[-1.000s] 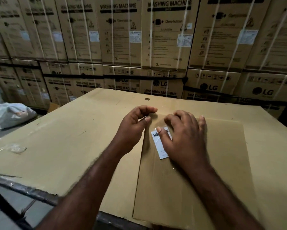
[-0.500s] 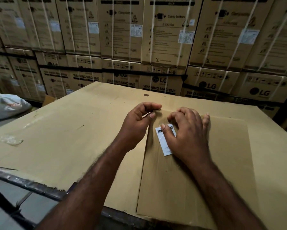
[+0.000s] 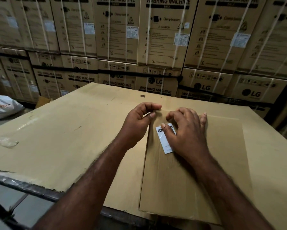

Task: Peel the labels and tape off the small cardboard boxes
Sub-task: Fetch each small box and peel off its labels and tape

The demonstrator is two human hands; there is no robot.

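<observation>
matt cardboard box (image 3: 197, 171), seemingly glossy paper label (image 3: 166, 144)

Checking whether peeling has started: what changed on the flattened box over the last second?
Nothing moved visibly; only the view shifted a little. The left hand stays curled at the far-left corner of the flattened box. The right hand stays on the box with its thumb on the white barcode label, which still looks stuck down.

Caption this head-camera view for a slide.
Left hand pinches the corner of a flattened cardboard box; right hand presses a thumb on its barcode label.
</observation>
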